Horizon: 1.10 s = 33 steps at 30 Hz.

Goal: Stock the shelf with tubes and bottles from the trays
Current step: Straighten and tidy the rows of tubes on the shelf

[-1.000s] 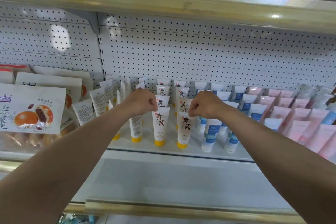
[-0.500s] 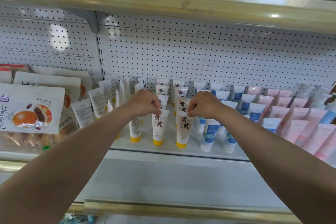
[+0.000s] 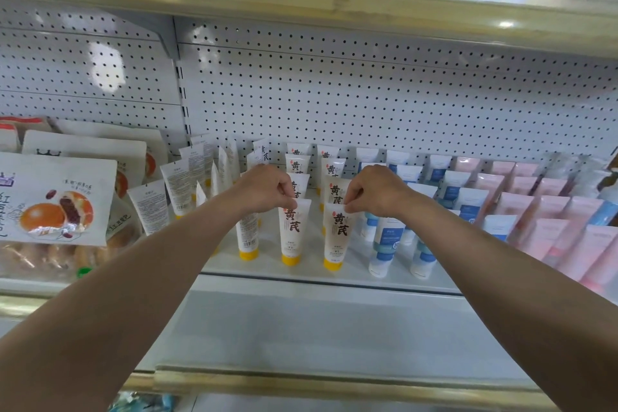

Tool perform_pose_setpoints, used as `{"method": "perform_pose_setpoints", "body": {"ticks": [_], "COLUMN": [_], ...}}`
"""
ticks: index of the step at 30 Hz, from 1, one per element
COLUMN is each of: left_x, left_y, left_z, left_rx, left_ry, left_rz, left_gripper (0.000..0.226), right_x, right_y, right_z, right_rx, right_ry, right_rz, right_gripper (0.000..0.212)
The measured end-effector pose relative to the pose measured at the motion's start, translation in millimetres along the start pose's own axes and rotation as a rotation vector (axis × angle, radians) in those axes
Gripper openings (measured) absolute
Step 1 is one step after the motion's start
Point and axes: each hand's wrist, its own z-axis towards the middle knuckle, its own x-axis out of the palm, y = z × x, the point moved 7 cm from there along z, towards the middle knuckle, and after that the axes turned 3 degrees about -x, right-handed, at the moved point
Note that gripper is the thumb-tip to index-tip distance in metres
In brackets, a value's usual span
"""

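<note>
**Shelf facing: front tubes squared by their crimped ends**

Shelf (image 3: pixel 334 273), white, backed by pegboard (image 3: pixel 368 104): chosen here as the landmark. Stocked across its width in files running front to back, caps down, so that each tube stands on its widest flat end and shows its label outward. Snack bags (image 3: pixel 57 197) left of the shelf bay; pink tubes (image 3: pixel 548 211) at its right end; blue-and-white tubes (image 3: pixel 384 241) right of centre; yellow-capped tubes at centre. Trays not in view.

Left hand (image 3: pixel 267 189), over the shelf centre, fingers curled, thumb and forefinger pinching the top crimp of the left front tube (image 3: pixel 292 231). Right hand (image 3: pixel 374 191), beside it, pinching likewise the crimp of the right front tube (image 3: pixel 336 234). Grip taken at the flat seal, probably because it allows turning and nudging without toppling the neighbours close behind. Both tubes upright at the shelf's front edge, caps apparently on its surface. Judged step: aligning the two lead tubes, labels forward, before release.
</note>
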Motion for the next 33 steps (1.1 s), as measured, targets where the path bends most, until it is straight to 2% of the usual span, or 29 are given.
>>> {"method": "perform_pose_setpoints", "body": {"ticks": [6, 13, 20, 26, 30, 33], "left_x": [-2.3, -19.5, -25.7, -15.1, -9.6, -6.8], "left_y": [4.9, 6.1, 12.9, 11.5, 7.9, 6.8], "left_z": [1.4, 18.5, 48.1, 67.8, 74.1, 75.6], "left_rx": [-0.023, -0.016, -0.062, -0.069, -0.053, -0.033], "left_ry": [0.01, -0.094, -0.184, -0.167, -0.135, -0.134], "left_rz": [-0.073, -0.163, -0.152, -0.043, -0.005, -0.008], "left_gripper": [0.025, 0.018, 0.014, 0.018, 0.002, 0.004], "right_x": [-6.6, -31.3, -25.4, -10.0, -6.8, -4.3], "right_y": [4.1, -7.5, -21.9, -30.6, -31.1, -30.1], "right_z": [0.5, 23.9, 49.4, 61.9, 68.0, 70.7], "right_rx": [-0.012, 0.024, 0.09, 0.098, 0.09, 0.085], "right_ry": [0.012, -0.149, -0.162, -0.12, -0.132, -0.127], "right_rz": [0.093, 0.184, 0.094, 0.024, -0.014, -0.036], "right_gripper": [0.008, 0.009, 0.011, 0.014, 0.012, 0.014]}}
